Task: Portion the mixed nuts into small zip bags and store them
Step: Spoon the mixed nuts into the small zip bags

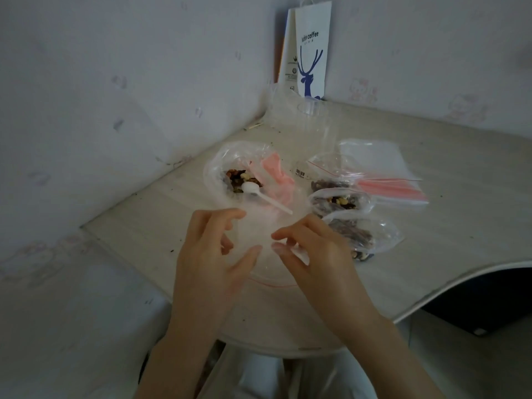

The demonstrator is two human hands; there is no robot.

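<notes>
**Both hands on one empty zip bag, nuts bag open just behind**

- Left hand (pixel 214 254) and right hand (pixel 315 254) are over the near part of the table (pixel 449 226), facing each other with fingers curled.
- Empty zip bag (pixel 259 234) sits between them. Left thumb and fingers hold its left edge, right thumb and index finger pinch its right side. The plastic is clear and blurred, so exact contact is hard to read. Its red zip line is at the near end, toward the person.
- Big bag of mixed nuts (pixel 230 171) lies just beyond the hands with its mouth open and nuts visible inside.
- White spoon (pixel 259 194) has its bowl on the nuts. The handle sticks out toward the right hand, and neither hand touches it.
- Pink piece (pixel 276 174) is at the right side of the big bag. Can't tell what it is.
- Three filled small bags (pixel 339 201) are in a row right of the big bag, the nearest just beside the right hand.
- Stack of unused zip bags (pixel 388 188) with red strips lies flat, right of the filled ones.
- Clear cup (pixel 313 116) stands farther back, near the corner.
- Paper coffee bag (pixel 312 53) with a blue deer print stands upright against the wall (pixel 115 82) in that corner.
</notes>
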